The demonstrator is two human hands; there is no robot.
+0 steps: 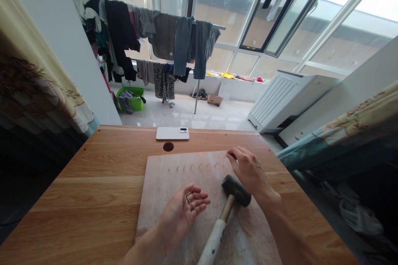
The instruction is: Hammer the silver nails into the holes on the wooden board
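Note:
My left hand (186,207) is palm up with its fingers loosely curled, and a few thin nails (188,198) lie in it. My right hand (247,167) pinches a small nail (225,157) near the board's far right corner. A row of several nails (191,166) stands in the wooden board (158,190), some slightly tilted. Between my hands lies a mallet with a black head (236,190) and a white-wrapped wooden handle (214,240). Its head rests beside my right wrist, and neither hand touches it.
The board lies on a wooden table (93,198). Past its far edge are a round hole (168,146) and a white phone (172,133). Beyond the table are a drying rack of clothes (161,37), a green basket (137,103) and a white ribbed panel (276,95). Curtains (46,70) hang at both sides.

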